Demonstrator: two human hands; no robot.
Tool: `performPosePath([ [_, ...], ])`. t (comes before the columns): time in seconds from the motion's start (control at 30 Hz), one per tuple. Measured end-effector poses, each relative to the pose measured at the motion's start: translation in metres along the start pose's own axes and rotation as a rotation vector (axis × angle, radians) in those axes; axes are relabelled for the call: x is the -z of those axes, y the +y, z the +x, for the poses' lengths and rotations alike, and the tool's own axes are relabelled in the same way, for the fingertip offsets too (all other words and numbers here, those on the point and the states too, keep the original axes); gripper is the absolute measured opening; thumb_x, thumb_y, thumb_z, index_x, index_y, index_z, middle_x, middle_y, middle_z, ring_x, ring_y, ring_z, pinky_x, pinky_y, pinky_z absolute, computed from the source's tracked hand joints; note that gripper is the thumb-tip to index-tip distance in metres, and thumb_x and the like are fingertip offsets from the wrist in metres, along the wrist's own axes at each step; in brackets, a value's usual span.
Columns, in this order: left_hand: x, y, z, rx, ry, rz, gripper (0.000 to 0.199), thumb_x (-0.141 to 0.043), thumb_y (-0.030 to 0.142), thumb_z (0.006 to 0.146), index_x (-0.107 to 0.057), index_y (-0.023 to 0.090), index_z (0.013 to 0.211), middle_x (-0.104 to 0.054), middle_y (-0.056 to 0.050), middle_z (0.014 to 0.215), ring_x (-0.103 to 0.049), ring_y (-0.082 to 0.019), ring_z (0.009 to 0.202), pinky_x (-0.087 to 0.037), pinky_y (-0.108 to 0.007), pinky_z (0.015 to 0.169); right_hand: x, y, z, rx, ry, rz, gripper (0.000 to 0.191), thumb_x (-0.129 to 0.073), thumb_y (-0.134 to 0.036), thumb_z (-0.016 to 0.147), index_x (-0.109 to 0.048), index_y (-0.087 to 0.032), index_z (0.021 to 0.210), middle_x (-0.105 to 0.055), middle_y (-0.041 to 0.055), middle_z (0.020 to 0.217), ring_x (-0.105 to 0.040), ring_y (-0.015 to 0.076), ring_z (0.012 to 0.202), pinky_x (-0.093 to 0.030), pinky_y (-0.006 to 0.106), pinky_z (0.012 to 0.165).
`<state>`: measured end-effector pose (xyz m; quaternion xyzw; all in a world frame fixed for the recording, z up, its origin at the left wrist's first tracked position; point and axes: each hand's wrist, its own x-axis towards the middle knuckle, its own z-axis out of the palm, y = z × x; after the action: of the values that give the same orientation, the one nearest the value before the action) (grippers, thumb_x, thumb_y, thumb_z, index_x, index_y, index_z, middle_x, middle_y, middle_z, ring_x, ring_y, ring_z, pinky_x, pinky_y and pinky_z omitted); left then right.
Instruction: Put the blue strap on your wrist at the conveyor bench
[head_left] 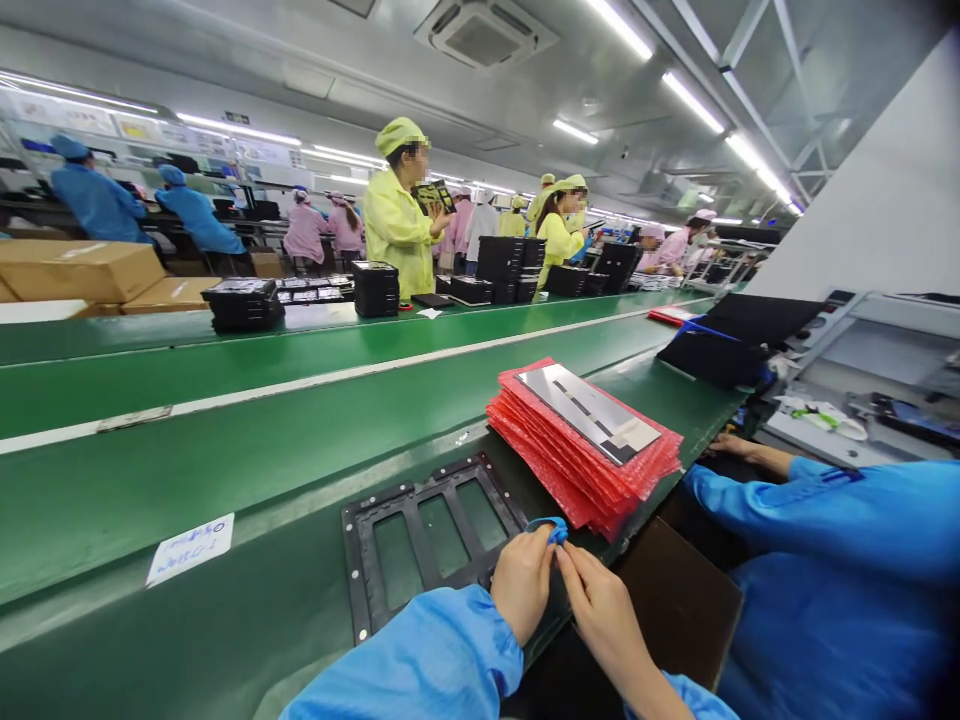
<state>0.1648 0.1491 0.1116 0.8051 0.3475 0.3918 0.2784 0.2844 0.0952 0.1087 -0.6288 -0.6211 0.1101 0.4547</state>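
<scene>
strip, head view: it's blue, pinched by my left hand and right hand, at the gap between slotted black frame and red-wrapped stack. short, even pinches should control it best; green bench ends close by my hands, so wider moves belong leftward, past the frame, where it's open.

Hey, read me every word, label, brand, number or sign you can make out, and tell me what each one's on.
None can be read with certainty.
White paper slip, near left: blue handwriting, too blurred to read.
Wall notices, back left: too small to read.
Small dark sign, left background: too small to read.
</scene>
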Motion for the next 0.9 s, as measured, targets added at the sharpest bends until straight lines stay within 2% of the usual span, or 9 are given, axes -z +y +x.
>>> performPosePath([
  [0.07, 0.001, -0.001, 0.001, -0.014, 0.015, 0.024, 0.028, -0.039, 0.019, 0.096, -0.06, 0.016, 0.115, -0.068, -0.009, 0.095, -0.063, -0.023, 0.088, -0.052, -0.038, 0.079, -0.003, -0.006, -0.002, -0.068, -0.018, 0.07, 0.046, -0.042, -0.05, 0.095, -0.071, -0.016, 0.105, -0.071, 0.0117, 0.092, -0.068, 0.0238, 0.075, -0.056, 0.032, 0.066],
  [0.13, 0.002, -0.002, 0.002, -0.012, 0.029, 0.02, 0.027, -0.041, 0.019, 0.096, -0.06, 0.017, 0.116, -0.068, -0.008, 0.095, -0.062, -0.022, 0.089, -0.053, -0.037, 0.08, -0.006, -0.01, -0.002, -0.152, -0.048, 0.151, 0.053, -0.042, -0.056, 0.093, -0.069, -0.015, 0.11, -0.07, 0.0092, 0.078, -0.064, 0.0212, 0.056, -0.053, 0.029, 0.05],
  [0.2, 0.003, -0.002, 0.003, -0.014, 0.026, -0.002, 0.028, -0.04, 0.02, 0.097, -0.06, 0.019, 0.116, -0.067, -0.007, 0.094, -0.062, -0.021, 0.09, -0.053, -0.036, 0.082, -0.009, -0.009, -0.001, -0.212, -0.071, 0.193, 0.06, -0.039, -0.06, 0.093, -0.068, -0.012, 0.114, -0.067, 0.0065, 0.064, -0.058, 0.0196, 0.045, -0.049, 0.028, 0.042],
  [0.27, 0.003, 0.0, 0.004, -0.036, 0.015, -0.016, 0.031, -0.037, 0.02, 0.098, -0.06, 0.018, 0.117, -0.067, -0.009, 0.097, -0.062, -0.021, 0.094, -0.052, -0.036, 0.085, -0.009, -0.003, 0.003, -0.223, -0.058, 0.179, 0.063, -0.039, -0.063, 0.091, -0.069, -0.011, 0.112, -0.068, 0.0085, 0.067, -0.061, 0.0212, 0.051, -0.051, 0.029, 0.046],
  [0.33, 0.002, 0.002, 0.004, -0.065, 0.013, -0.002, 0.035, -0.034, 0.019, 0.098, -0.057, 0.014, 0.122, -0.066, -0.012, 0.103, -0.062, -0.023, 0.099, -0.052, -0.037, 0.088, -0.009, 0.004, 0.009, -0.198, -0.026, 0.144, 0.064, -0.042, -0.065, 0.089, -0.071, -0.011, 0.11, -0.073, 0.0135, 0.087, -0.069, 0.0256, 0.071, -0.057, 0.031, 0.06],
  [0.43, 0.0, 0.002, 0.004, -0.076, 0.009, 0.07, 0.038, -0.033, 0.017, 0.096, -0.053, 0.007, 0.127, -0.066, -0.016, 0.104, -0.063, -0.025, 0.097, -0.053, -0.04, 0.086, -0.008, 0.009, 0.015, -0.155, -0.007, 0.072, 0.062, -0.042, -0.065, 0.089, -0.072, -0.014, 0.109, -0.069, 0.015, 0.11, -0.067, 0.0301, 0.096, -0.056, 0.036, 0.079],
  [0.53, -0.003, -0.002, 0.004, -0.084, 0.025, 0.138, 0.037, -0.033, 0.017, 0.097, -0.053, 0.005, 0.126, -0.068, -0.015, 0.098, -0.064, -0.025, 0.091, -0.055, -0.04, 0.083, -0.009, 0.004, 0.015, -0.133, -0.002, -0.017, 0.06, -0.038, -0.062, 0.092, -0.072, -0.015, 0.108, -0.069, 0.0148, 0.111, -0.068, 0.0311, 0.096, -0.057, 0.035, 0.074],
  [0.7, -0.002, -0.007, 0.004, -0.199, 0.056, 0.288, 0.036, -0.034, 0.017, 0.097, -0.051, 0.003, 0.126, -0.067, -0.014, 0.095, -0.064, -0.024, 0.085, -0.056, -0.039, 0.077, -0.01, -0.011, 0.01, -0.127, -0.001, -0.034, 0.063, -0.03, -0.06, 0.095, -0.07, -0.013, 0.108, -0.07, 0.0158, 0.106, -0.068, 0.0304, 0.092, -0.056, 0.034, 0.068],
  [0.9, 0.007, -0.003, 0.007, -0.319, 0.084, 0.287, 0.037, -0.036, 0.02, 0.098, -0.046, 0.005, 0.129, -0.066, -0.012, 0.091, -0.062, -0.023, 0.081, -0.056, -0.036, 0.072, -0.004, -0.015, 0.004, -0.137, 0.02, 0.042, 0.06, -0.036, -0.058, 0.095, -0.066, -0.011, 0.118, -0.068, 0.0148, 0.111, -0.067, 0.0278, 0.094, -0.054, 0.033, 0.077],
])
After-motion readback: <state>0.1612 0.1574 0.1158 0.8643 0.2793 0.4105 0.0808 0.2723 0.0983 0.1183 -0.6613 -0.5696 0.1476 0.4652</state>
